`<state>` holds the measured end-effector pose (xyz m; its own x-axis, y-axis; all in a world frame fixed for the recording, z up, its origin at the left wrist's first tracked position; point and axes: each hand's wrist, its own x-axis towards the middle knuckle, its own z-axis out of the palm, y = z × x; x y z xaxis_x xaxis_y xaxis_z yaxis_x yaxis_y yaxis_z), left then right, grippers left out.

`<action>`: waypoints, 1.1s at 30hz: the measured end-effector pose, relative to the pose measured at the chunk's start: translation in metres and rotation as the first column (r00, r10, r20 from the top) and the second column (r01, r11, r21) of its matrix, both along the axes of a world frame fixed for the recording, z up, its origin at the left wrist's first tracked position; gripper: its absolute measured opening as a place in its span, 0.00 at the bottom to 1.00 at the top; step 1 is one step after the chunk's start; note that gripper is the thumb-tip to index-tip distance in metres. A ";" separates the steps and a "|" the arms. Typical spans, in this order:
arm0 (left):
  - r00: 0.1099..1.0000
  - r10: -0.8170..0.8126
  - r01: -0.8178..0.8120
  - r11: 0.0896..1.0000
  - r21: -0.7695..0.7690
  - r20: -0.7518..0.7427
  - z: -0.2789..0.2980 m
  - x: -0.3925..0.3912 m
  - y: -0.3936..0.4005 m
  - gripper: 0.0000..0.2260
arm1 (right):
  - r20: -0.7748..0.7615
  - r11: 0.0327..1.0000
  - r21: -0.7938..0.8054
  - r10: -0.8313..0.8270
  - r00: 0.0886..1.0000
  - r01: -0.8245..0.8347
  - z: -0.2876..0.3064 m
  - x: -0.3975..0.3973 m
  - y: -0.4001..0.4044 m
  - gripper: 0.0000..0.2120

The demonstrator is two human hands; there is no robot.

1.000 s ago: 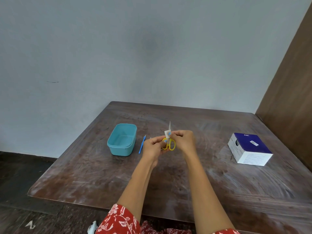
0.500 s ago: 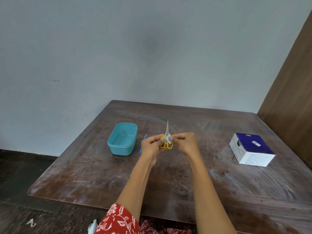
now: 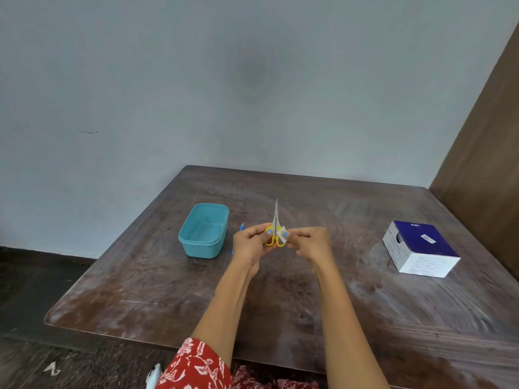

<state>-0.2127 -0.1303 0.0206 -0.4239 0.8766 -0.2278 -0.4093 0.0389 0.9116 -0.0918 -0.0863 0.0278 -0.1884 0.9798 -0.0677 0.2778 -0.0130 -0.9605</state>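
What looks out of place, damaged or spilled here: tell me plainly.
Nothing is spilled or broken. The table top is scuffed with whitish wear. The scissors, blades shut, sit in the left hand while the right hand pinches a small white piece at their yellow handles.

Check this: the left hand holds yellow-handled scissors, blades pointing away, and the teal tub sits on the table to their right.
Wrong side: in the head view the teal tub sits on the table to the left of the scissors, which the left hand holds, blades pointing away.
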 end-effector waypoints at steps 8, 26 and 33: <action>1.000 0.027 -0.027 1.000 0.002 0.017 0.004 0.002 0.002 0.10 | -0.061 0.999 -0.020 -0.046 0.997 0.045 0.000 -0.002 -0.002 0.07; 0.983 0.116 -0.110 0.993 -0.051 0.144 0.004 0.004 0.004 0.11 | -0.283 0.975 -0.194 -0.160 0.946 0.107 0.002 -0.014 -0.013 0.03; 0.979 0.129 -0.124 0.991 -0.043 0.158 0.003 0.003 0.007 0.12 | -0.315 0.946 -0.304 -0.213 0.925 0.114 -0.008 -0.019 -0.019 0.03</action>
